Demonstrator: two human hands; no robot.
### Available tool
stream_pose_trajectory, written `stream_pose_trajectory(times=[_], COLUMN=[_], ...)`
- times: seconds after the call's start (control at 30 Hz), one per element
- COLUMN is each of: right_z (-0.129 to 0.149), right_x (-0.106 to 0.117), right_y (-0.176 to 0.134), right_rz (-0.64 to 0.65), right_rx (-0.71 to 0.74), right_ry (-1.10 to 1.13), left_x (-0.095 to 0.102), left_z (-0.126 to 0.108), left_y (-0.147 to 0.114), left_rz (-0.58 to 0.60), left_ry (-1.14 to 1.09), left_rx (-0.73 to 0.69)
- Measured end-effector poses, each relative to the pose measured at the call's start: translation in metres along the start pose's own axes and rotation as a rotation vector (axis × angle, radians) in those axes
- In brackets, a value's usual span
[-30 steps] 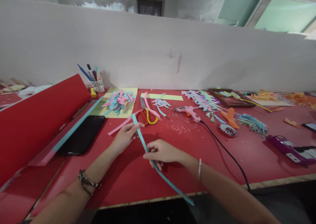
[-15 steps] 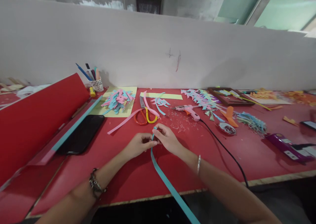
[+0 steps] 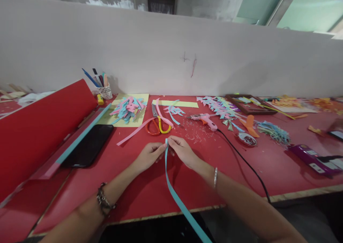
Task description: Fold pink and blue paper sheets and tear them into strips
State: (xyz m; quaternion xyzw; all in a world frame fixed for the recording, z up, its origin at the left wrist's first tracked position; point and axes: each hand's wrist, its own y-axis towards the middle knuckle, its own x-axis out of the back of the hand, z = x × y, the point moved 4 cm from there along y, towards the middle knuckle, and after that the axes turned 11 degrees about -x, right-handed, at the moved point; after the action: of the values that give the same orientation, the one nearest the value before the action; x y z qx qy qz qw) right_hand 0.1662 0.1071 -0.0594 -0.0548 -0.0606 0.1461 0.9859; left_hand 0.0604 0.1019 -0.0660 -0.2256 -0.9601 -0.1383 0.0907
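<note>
A long light-blue paper strip (image 3: 179, 201) runs from between my hands down over the table's front edge. My left hand (image 3: 150, 155) pinches its top end from the left, thumb against the paper. From the other side my right hand (image 3: 183, 151) grips the same end; some of its fingertips are hidden behind the strip. Just beyond my hands lie scissors (image 3: 165, 129) with one red and one yellow handle loop, and a pink paper strip (image 3: 136, 131) is draped across them. A pink glue gun (image 3: 205, 120) rests to the right of the scissors.
On the left are a black phone (image 3: 89, 146), a raised red board (image 3: 48, 125) and a cup of pens (image 3: 105, 91). Cut paper pieces (image 3: 128, 109) are heaped at the back. The glue gun's black cord (image 3: 243, 157) crosses the right side near a purple power strip (image 3: 313, 160).
My left thumb has moved up to the strip's top end. The strip has turned to face me more, and its hanging part has shifted slightly left.
</note>
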Motion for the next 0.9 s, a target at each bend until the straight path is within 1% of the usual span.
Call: stream_pose_trajectory(times=[0.1,0.17,0.33,0.5,0.63,0.77,0.9], right_z=[0.0001,0.0005,-0.0002,-0.0025,-0.0042,-0.0058,-0.0059], right_x=[-0.0005,-0.001,-0.0011,-0.0034,-0.0087,-0.0099,-0.0094], right_y=[0.0001,-0.0002,-0.0003,0.0005,0.0007,0.0005,0.0006], right_rz=[-0.008,-0.007,0.0,0.021,0.076,0.064,0.057], right_rx=[0.015,0.033,0.048,0.011,-0.064,-0.17,-0.202], right_ry=[-0.04,-0.052,-0.062,-0.084,-0.083,-0.018,0.046], left_x=[0.0028,0.003,0.0003,0.006,0.0066,0.0066,0.0065], left_z=[-0.001,-0.0023,-0.0021,-0.0024,-0.0011,-0.0006,0.0004], left_y=[-0.0002,-0.0008,-0.001,0.001,0.0026,0.0048,0.0051], left_rz=[-0.118,-0.169,-0.176,-0.284,-0.277,-0.256,-0.27], left_ry=[0.047,0.072,0.066,0.167,0.174,0.138,0.099], left_rx=[0.009,0.012,0.038,-0.013,0.02,0.027,0.046])
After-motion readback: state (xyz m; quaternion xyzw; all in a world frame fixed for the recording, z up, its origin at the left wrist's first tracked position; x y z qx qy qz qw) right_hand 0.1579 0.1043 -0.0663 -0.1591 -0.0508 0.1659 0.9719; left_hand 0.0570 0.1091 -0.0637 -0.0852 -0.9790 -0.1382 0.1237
